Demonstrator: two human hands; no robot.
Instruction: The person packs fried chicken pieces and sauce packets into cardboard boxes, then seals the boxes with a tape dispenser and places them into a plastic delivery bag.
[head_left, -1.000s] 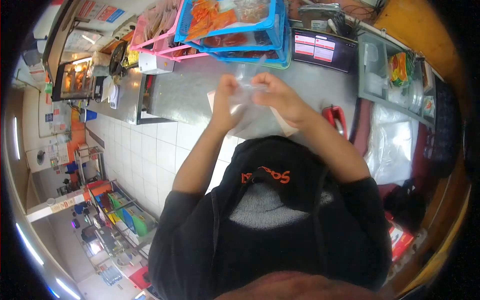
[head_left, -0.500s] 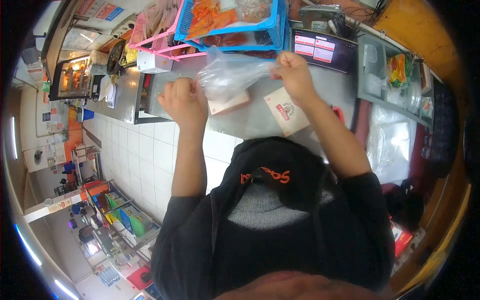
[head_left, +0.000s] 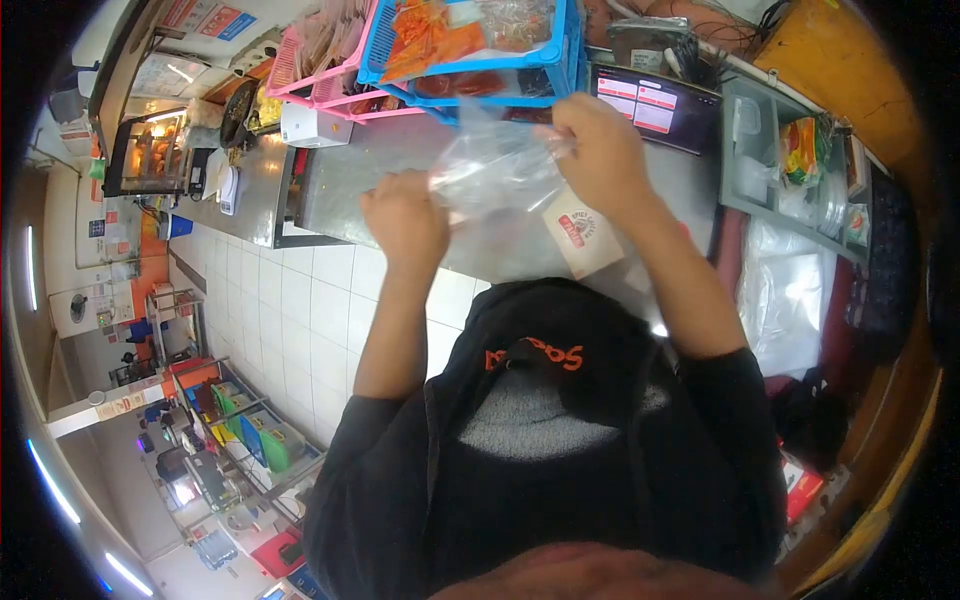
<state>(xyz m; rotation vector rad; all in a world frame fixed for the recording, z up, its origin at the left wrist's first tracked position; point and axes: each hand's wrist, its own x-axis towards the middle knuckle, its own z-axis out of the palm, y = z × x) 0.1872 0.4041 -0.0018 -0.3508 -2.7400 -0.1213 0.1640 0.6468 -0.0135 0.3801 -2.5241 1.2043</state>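
Note:
A clear plastic bag [head_left: 497, 172] is stretched between my two hands above the metal counter [head_left: 345, 180]. My left hand [head_left: 408, 220] is closed on the bag's left edge, its fingers curled. At the other side my right hand [head_left: 603, 150] grips the bag with bent fingers, its thumb side facing inward. Below and to the right of the bag lies a printed cardboard box [head_left: 583, 236] with a red and black logo. Another box, behind the clear film, is mostly hidden by it.
Blue baskets [head_left: 475, 80] and a pink basket [head_left: 318, 75] with packed goods stand at the back. A tablet screen [head_left: 655, 108] is right of them. A grey tray [head_left: 748, 200] holds containers and packets at the right, with a stack of clear bags [head_left: 782, 290] below it.
Both hands and the bag have shifted to the right, the left hand more so, and come closer together. The bag now covers the left box and part of the right one.

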